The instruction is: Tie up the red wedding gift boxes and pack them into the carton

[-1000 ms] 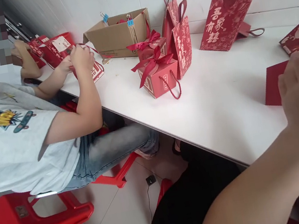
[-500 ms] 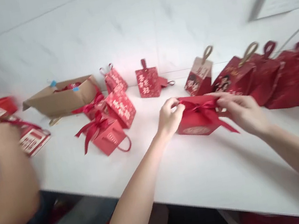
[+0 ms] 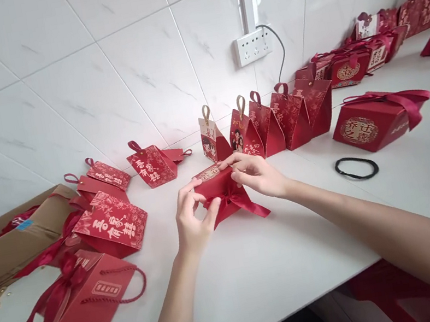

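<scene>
A red gift box (image 3: 213,188) with a gold emblem lies tipped on the white table, its emblem face turned up and away from me. Its dark red ribbon bow (image 3: 242,200) faces me, one tail hanging out to the right. My left hand (image 3: 192,215) grips the box's left end, thumb near the bow and fingers curled over the edge. On the far right part of the box, my right hand (image 3: 256,173) presses with bent fingers, the fingertips at the upper edge. The underside of the box is hidden.
Several red boxes with loop handles (image 3: 286,120) stand along the wall. Left are a bow-tied box with rope handles (image 3: 96,287) and a cardboard carton (image 3: 10,252). To the right lie a ribboned box (image 3: 374,121) and a black band (image 3: 356,167). A power strip (image 3: 253,47) hangs on the wall.
My view has swung right, and the co-worker's arm has left it. The box has been tipped so its emblem face now points up; both hands stay on it.
</scene>
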Tool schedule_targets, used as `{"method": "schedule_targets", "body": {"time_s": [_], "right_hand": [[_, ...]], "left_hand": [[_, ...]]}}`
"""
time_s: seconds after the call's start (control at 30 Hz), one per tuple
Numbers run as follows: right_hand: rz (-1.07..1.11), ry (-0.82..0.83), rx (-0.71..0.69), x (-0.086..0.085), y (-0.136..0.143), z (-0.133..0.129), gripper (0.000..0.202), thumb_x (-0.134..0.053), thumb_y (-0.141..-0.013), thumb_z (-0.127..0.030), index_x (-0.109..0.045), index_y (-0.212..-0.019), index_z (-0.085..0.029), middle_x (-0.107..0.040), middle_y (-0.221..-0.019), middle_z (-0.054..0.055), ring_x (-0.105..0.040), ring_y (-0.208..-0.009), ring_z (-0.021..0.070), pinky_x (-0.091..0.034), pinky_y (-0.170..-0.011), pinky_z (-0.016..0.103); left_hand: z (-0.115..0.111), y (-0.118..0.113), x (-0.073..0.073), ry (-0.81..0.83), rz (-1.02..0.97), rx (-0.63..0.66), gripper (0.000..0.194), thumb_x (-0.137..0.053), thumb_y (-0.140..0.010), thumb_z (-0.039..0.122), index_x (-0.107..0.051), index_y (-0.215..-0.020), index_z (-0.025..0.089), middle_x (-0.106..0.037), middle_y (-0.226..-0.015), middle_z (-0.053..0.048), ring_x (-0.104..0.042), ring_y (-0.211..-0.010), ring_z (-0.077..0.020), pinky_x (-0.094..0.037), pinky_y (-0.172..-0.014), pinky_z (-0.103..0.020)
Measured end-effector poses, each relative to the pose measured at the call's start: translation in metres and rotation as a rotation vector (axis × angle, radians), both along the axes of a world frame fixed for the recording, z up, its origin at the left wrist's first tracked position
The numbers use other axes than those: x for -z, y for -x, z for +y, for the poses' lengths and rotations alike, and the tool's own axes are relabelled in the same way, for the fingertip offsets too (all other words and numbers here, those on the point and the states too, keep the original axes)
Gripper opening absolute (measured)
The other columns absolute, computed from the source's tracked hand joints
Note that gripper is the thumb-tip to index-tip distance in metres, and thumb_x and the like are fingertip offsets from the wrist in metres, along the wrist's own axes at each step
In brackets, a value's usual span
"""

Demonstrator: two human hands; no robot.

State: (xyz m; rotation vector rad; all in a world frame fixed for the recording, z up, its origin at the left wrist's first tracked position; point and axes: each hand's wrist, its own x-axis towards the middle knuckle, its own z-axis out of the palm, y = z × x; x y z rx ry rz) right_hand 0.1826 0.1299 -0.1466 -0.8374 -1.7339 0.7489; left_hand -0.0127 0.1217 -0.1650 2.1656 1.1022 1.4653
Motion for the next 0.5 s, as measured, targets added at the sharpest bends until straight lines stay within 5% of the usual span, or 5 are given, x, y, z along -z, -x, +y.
{"method": "schedule_targets", "body": {"time_s": [0.27,0.5], "right_hand": [[0.050,0.058,-0.011,-0.0003,0.0009,-0.0025,0.031,-0.050,-0.081,-0.028,-0.054,-0.052,-0.018,-0.058,-0.111,0.007,-0.056,-0.104,0.0218,-0.048,-0.076,0.031],[-0.044,0.039,0.053,-0.0022,0.0022,-0.0079,0.031,-0.055,-0.079,-0.042,-0.064,-0.060,-0.020,-0.060,-0.108,0.008,-0.059,-0.096,0.0265,-0.049,-0.077,0.038]], "left_hand": [[0.0023,0.0022,-0.0012,-0.004,-0.087,-0.090,0.018,-0.053,-0.084,0.033,-0.046,-0.075,0.020,-0.059,-0.113,-0.009,-0.055,-0.109,-0.0197,-0.050,-0.077,-0.029],[-0.0001,0.0007,0.0025,-0.096,-0.034,-0.105,0.013,-0.052,-0.084,0.026,-0.046,-0.074,0.021,-0.060,-0.109,-0.010,-0.056,-0.109,-0.0189,-0.050,-0.085,-0.031]]}}
